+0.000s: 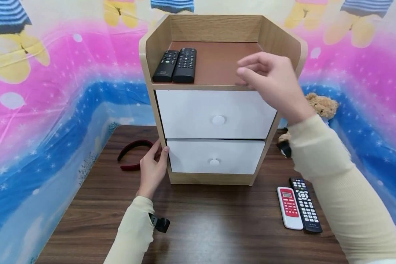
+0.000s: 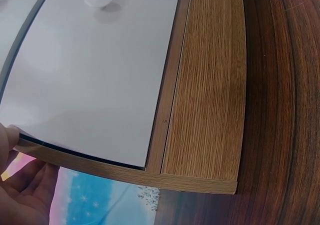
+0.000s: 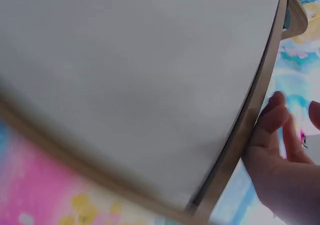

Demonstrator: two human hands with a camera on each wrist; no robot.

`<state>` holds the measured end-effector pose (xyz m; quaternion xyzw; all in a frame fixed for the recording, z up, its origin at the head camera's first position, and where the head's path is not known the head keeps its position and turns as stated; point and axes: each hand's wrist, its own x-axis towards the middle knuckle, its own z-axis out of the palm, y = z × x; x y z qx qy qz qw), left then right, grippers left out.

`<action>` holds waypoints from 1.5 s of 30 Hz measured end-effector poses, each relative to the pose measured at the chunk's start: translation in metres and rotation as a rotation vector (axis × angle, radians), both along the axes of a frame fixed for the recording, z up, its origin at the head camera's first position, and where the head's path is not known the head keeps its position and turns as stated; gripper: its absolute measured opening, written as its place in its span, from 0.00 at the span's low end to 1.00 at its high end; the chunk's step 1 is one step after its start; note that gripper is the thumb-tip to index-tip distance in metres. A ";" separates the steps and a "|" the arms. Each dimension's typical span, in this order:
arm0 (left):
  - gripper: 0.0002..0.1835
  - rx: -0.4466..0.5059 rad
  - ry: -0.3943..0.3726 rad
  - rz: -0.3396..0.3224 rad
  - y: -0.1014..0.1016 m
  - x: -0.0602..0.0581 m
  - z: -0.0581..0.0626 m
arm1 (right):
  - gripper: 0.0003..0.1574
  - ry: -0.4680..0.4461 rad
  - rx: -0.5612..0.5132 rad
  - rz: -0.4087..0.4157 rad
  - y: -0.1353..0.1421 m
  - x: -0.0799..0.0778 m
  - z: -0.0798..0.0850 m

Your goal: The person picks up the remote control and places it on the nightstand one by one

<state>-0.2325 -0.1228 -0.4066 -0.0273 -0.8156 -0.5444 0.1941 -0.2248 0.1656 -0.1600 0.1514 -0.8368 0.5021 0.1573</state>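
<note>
1. Head: a patterned cloth (image 1: 85,66) backs the dark table (image 1: 217,223); the cabinet (image 1: 211,179) stands upright toward the table's far edge. The left hand (image 1: 152,169) grips its left side; the right hand (image 1: 272,75), empty, fingers loosely bent, is near its top's front right corner. Black remotes (image 1: 185,66) at the top's front left corner would probably slide if tilted.
2. Left wrist: thumb in front, fingers behind, on a stiff-looking edge.
3. Right wrist: contact unclear; bulky, probably heavyish, best held by both sides, not the knobs (image 1: 218,120).

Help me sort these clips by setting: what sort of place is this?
Probably a staged indoor tabletop setup: a small cabinet stands on a wood-grain table, with colourful printed cloth hung around it.
</note>
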 end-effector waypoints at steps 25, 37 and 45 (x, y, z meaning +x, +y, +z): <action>0.27 -0.001 0.012 0.016 0.000 0.000 -0.003 | 0.27 -0.158 0.198 -0.312 0.167 0.049 -0.192; 0.26 0.005 0.014 0.005 0.002 -0.001 -0.002 | 0.45 -0.555 0.379 -0.333 0.214 0.071 -0.307; 0.26 0.020 0.000 0.012 0.001 -0.002 -0.004 | 0.49 -0.712 0.414 -0.354 0.237 0.074 -0.338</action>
